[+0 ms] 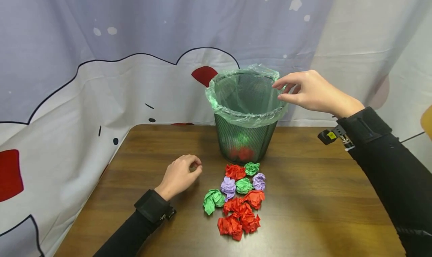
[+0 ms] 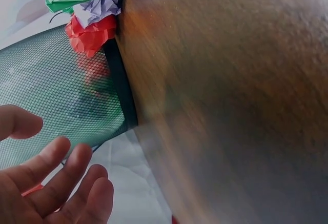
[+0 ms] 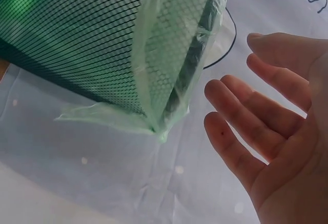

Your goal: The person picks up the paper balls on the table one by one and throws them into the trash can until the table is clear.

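Note:
A mesh wastebasket (image 1: 244, 137) lined with a thin green plastic bag (image 1: 251, 118) stands at the back of the table. Beside its right rim, my right hand (image 1: 310, 90) hovers with bent, parted fingers and holds nothing; the right wrist view shows the gap to the bag's edge. My left hand (image 1: 180, 174) is low over the table, left of the crumpled paper balls, its fingers loosely curled around nothing. In front of the basket lie red paper balls (image 1: 230, 227), green ones (image 1: 213, 200) and purple ones (image 1: 228, 187). Red and green show dimly through the mesh.
The brown wooden table (image 1: 303, 212) ends just behind the basket. A printed curtain (image 1: 135, 88) hangs along its back and left sides. Black wrist straps (image 1: 364, 123) with small devices sit on both arms.

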### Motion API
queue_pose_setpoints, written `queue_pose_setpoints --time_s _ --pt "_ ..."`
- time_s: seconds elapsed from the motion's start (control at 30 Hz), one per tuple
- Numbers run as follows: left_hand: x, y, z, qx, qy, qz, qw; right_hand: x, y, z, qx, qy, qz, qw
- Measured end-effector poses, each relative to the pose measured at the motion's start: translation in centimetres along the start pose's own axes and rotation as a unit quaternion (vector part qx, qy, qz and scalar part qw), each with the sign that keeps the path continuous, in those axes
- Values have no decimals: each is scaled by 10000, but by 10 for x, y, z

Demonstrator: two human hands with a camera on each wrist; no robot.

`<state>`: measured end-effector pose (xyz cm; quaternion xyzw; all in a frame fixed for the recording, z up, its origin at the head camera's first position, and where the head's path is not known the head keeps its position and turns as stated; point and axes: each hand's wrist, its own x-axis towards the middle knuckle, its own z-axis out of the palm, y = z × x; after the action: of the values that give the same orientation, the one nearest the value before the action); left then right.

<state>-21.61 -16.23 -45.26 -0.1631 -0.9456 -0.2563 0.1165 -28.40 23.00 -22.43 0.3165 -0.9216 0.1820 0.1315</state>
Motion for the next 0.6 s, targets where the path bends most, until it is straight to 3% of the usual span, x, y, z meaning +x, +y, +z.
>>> queue_pose_setpoints --time_s 0.37,0.6 --pt "-6 1 0 -28 -317 165 9994 -45 12 4 -156 696 -355 9968" --pt "-7 3 -3 -181 -827 384 9957 -67 16 14 -87 610 -272 9977"
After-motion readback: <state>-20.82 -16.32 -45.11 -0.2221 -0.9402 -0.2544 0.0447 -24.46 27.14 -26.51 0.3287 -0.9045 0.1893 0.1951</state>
